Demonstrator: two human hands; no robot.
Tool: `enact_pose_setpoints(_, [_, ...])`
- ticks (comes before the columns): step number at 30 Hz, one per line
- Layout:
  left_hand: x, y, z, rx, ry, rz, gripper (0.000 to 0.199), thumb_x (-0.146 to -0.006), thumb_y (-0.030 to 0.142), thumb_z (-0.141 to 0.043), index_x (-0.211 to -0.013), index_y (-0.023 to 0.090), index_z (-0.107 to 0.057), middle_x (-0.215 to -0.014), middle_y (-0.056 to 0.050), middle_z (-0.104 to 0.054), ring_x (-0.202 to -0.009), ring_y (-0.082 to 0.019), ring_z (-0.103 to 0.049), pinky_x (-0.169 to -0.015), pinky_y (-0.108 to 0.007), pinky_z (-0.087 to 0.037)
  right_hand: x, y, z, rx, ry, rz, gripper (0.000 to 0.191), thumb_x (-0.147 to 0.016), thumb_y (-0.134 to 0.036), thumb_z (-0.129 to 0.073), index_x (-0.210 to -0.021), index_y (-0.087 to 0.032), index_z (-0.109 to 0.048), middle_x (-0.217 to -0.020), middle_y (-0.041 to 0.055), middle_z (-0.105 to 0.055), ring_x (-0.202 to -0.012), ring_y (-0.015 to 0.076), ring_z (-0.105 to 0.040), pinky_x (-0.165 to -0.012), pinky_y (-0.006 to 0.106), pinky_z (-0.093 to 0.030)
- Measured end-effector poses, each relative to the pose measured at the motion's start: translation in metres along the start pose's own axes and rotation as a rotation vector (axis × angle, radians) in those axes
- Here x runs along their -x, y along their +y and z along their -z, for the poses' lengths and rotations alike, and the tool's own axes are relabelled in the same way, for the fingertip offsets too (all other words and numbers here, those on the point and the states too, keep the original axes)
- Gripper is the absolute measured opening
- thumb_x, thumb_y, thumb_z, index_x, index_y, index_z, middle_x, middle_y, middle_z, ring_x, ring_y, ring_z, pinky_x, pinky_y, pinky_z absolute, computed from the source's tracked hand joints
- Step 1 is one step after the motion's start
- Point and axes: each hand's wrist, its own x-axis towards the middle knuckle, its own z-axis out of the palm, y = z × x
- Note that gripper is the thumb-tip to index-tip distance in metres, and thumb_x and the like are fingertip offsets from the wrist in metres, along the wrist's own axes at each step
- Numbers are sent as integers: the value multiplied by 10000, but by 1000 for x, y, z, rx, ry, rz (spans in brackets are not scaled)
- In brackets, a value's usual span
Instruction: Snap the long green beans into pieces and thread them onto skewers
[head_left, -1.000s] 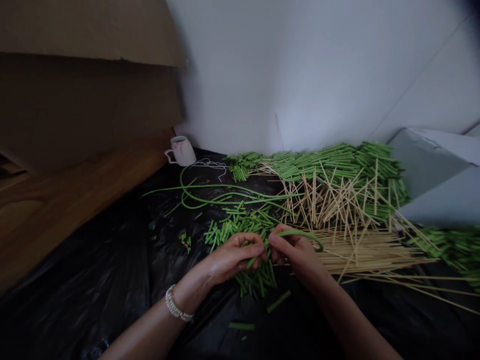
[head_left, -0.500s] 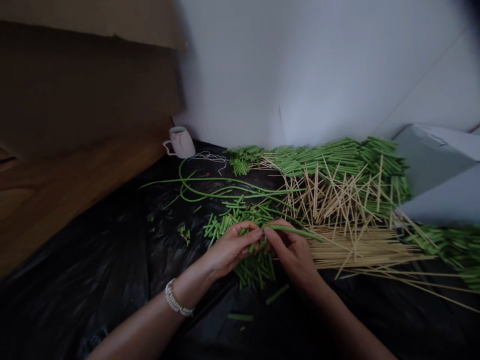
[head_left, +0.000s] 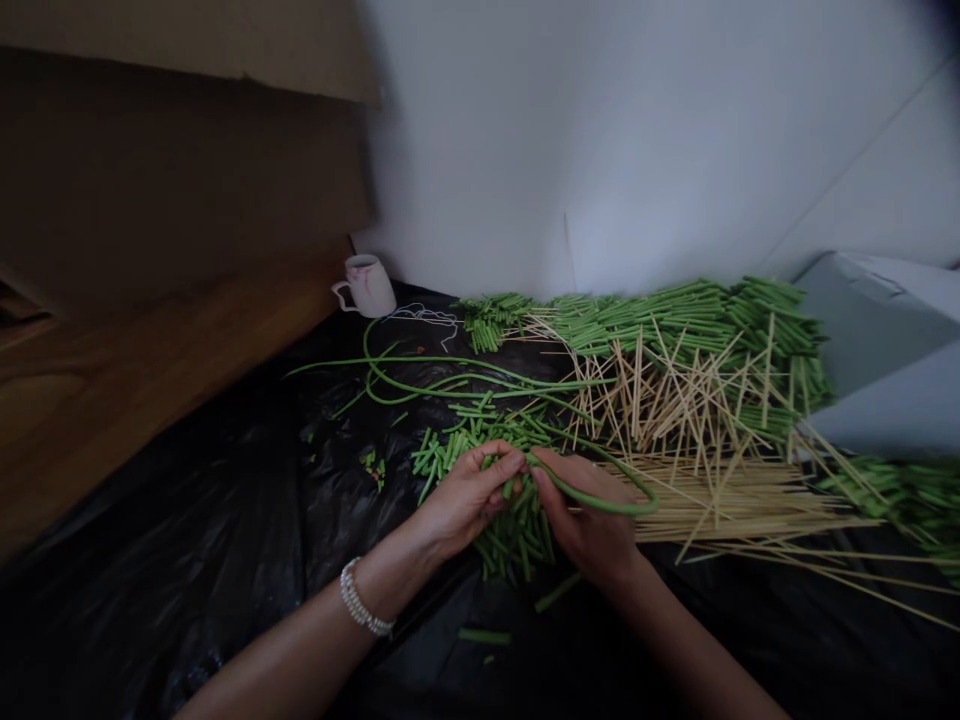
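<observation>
A long green garlic scape [head_left: 600, 503] runs from between my fingertips, across the back of my right hand and bends back in a loop. My right hand [head_left: 589, 520] is closed, pinching the scape between thumb and fingers. Close against it, my left hand [head_left: 469, 500] is closed at the scape's end, with a bit of green showing under its thumb. Beneath both hands lies a pile of short cut scape pieces [head_left: 521, 540]. Behind them, several long uncut scapes [head_left: 450, 385] curl on the black plastic sheet [head_left: 255, 560].
Bamboo skewers [head_left: 735, 500] lie in a heap to the right. Rows of skewered green pieces [head_left: 660, 310] stand along the white wall. A white mug [head_left: 371, 287] and some string [head_left: 424, 315] are at the back left. A white box [head_left: 877, 340] is at the right.
The scape in my hands, fairly straight before, now bends round in a loop over my right hand. My right hand has turned slightly; my left hand stays almost in place.
</observation>
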Motion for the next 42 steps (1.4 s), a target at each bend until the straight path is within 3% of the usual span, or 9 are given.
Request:
enact_pose_setpoints(5, [-6,-4,4,154,29,35,377,-673,345,-838,-759,136,-536,-571,61,-507,-396,15,-280,-365,-100,-168,-1,-2,2,301,-39,225,225,-918,-227,-570,-1092,-157,-694,-578,31,-637,-505,156,-547,-478,307,-340])
enact_pose_setpoints(10, [-6,-3,5,246,76,63,366,-658,270,-852,-786,139,-535,-591,89,-450,-395,24,-294,-356,-73,-203,3,-5,-1,244,-138,236,240,-932,-223,-554,-1134,-197,-682,-589,22,-620,-534,147,-539,-496,296,-343])
enact_pose_setpoints(15, [-1,5,3,208,-27,29,319,-738,304,-791,-775,144,-519,-589,74,-461,-395,13,-305,-355,-81,-207,5,-7,-1,-76,-117,33,284,-926,-236,-549,-1180,-211,-675,-683,46,-669,-579,154,-580,-551,275,-424])
enact_pose_setpoints(18, [1,9,1,199,-140,22,305,-817,303,-709,-709,157,-463,-544,70,-430,-389,-5,-298,-362,-108,-199,0,-10,4,-428,-136,-203,255,-938,-262,-518,-1117,-224,-697,-779,49,-701,-650,168,-627,-615,287,-480])
enact_pose_setpoints(22, [4,11,1,204,-241,107,267,-847,277,-662,-712,166,-461,-508,79,-366,-387,-18,-257,-380,-145,-162,-3,-11,7,-865,-133,-639,247,-921,-392,-544,-836,-210,-688,-567,-14,-585,-500,138,-531,-482,254,-416])
enact_pose_setpoints(27, [16,15,0,-5,-450,176,318,-830,421,-669,-707,158,-536,-506,58,-359,-415,-40,-251,-418,-205,-153,-11,-4,4,-1240,-55,-857,326,-853,-416,-568,-620,-190,-598,-440,-27,-480,-404,111,-401,-414,243,-317])
enact_pose_setpoints(30, [21,16,0,-106,-528,196,353,-828,472,-658,-710,152,-566,-522,42,-386,-423,-51,-276,-432,-234,-156,-18,4,8,-1299,44,-925,334,-835,-393,-557,-566,-195,-548,-424,-38,-423,-404,102,-360,-418,237,-292])
enact_pose_setpoints(33, [17,14,0,-93,-464,169,372,-852,508,-618,-747,156,-561,-539,56,-364,-439,-51,-240,-432,-228,-145,-18,8,10,-1263,43,-909,327,-831,-398,-573,-576,-193,-557,-434,-37,-442,-411,100,-374,-427,234,-296])
enact_pose_setpoints(42, [8,8,2,-116,-299,165,304,-814,404,-703,-767,143,-555,-570,70,-396,-446,-28,-243,-412,-191,-137,-6,5,7,-1031,-217,-825,363,-883,-450,-584,-637,-183,-578,-476,-39,-511,-437,87,-435,-453,210,-325])
